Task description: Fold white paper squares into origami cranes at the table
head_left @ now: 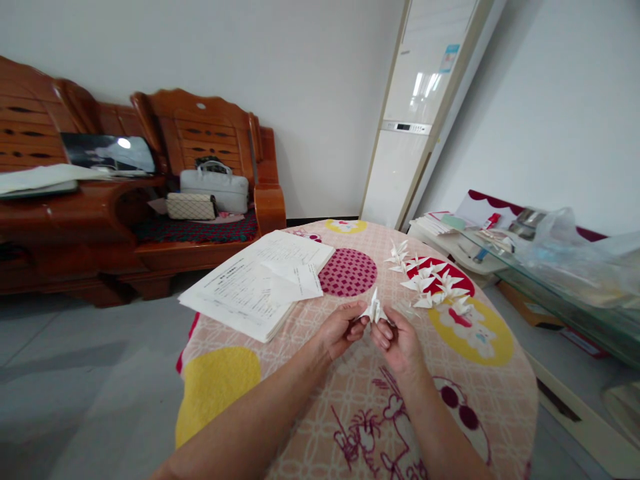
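Note:
Between my two hands is a small white paper crane (375, 309), held above the table with its middle fold pointing up. The fingers of my left hand (344, 328) pinch its left side. On its right side, my right hand (399, 338) grips it between thumb and fingers. Several folded paper cranes (429, 277) lie in a group on the tablecloth beyond my right hand. To the left rests a stack of printed paper (235, 287), with loose white paper pieces (295, 281) on top of it.
A patterned cloth covers the round table (300, 373). At the right stands a glass-topped cabinet (550, 293) with papers and a plastic bag (570, 247). Behind are a wooden sofa (200, 127) holding a grey handbag (215, 190), and a tall white air conditioner (400, 160).

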The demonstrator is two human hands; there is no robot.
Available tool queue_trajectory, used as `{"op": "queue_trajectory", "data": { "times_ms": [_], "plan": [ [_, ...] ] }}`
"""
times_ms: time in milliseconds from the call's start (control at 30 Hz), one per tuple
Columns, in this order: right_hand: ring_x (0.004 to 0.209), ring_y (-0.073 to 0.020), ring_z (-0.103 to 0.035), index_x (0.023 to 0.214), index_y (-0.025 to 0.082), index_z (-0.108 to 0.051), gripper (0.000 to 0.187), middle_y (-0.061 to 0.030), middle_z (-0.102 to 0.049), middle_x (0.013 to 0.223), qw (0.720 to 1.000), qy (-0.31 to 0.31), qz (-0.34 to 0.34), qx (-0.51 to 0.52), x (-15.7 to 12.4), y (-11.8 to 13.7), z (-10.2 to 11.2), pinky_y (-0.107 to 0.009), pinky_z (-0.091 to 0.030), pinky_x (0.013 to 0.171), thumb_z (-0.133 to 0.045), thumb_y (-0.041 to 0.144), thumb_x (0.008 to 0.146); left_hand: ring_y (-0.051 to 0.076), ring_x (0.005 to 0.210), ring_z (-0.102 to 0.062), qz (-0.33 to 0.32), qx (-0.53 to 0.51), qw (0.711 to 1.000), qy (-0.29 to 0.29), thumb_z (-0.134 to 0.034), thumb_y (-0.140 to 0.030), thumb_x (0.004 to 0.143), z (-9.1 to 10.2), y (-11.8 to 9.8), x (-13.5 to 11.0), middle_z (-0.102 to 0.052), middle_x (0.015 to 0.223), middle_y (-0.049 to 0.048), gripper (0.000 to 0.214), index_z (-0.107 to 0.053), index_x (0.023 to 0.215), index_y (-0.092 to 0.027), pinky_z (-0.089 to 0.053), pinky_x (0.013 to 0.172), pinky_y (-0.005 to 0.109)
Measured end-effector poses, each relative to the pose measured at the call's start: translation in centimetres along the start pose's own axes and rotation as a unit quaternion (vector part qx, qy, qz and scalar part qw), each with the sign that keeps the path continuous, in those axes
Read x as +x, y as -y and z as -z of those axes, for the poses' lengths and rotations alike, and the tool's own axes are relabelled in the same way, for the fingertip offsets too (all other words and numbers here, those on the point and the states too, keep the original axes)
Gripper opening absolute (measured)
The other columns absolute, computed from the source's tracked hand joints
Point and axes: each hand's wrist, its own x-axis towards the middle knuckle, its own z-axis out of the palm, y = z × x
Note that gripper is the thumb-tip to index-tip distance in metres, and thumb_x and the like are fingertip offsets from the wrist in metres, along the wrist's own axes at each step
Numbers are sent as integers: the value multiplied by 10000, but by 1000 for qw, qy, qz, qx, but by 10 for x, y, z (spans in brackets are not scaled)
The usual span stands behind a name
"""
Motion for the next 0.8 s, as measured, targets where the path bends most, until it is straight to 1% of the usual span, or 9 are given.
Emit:
{"op": "queue_trajectory", "data": {
  "times_ms": [100,167,300,400,600,800],
  "plan": [
    [296,-49,-340,553,190,-450,351,92,-392,361,999,-2,39,-6,0,-1,1,-181,-260,326,-727,292,741,-6,381,-228,9,-11,1000,-11,-710,-277,714,-1,-1,0,-485,547,-39,238,-545,700,-106,-147,353,124],
    [303,-45,-337,571,189,-458,348,96,-403,375,999,1,50,-7,1,-2,2,-175,-265,330,-743,301,738,-8,382,-240,20,-23,999,-16,-692,-255,729,-2,-1,-1,-502,570,-29,208,-555,717,-99,-159,351,117],
    [314,-45,-342,587,190,-463,346,96,-411,388,998,14,54,-10,1,-2,1,-174,-278,339,-748,304,746,-2,369,-247,43,-40,998,-28,-610,-218,788,-2,-1,0,-501,576,-23,160,-542,699,-103,-173,335,117],
    [315,-49,-347,581,192,-455,353,96,-408,387,998,23,56,-13,1,-3,0,-177,-285,344,-740,299,760,-1,369,-247,44,-54,997,-33,-578,-198,807,-1,-2,1,-492,569,-26,151,-538,696,-103,-183,334,109],
    [327,-53,-366,606,188,-492,323,90,-425,400,999,11,45,-14,0,-4,2,-176,-287,344,-748,315,758,3,372,-264,53,-58,997,-7,-585,-196,787,-1,-2,1,-487,567,-19,153,-546,682,-91,-182,331,119],
    [342,-53,-353,584,187,-476,343,87,-415,403,999,13,45,-20,-2,-3,0,-174,-289,352,-766,280,741,-5,379,-254,24,-62,998,-11,-627,-181,755,-2,-4,-1,-476,561,-33,129,-543,697,-103,-165,344,106]
  ]
}}
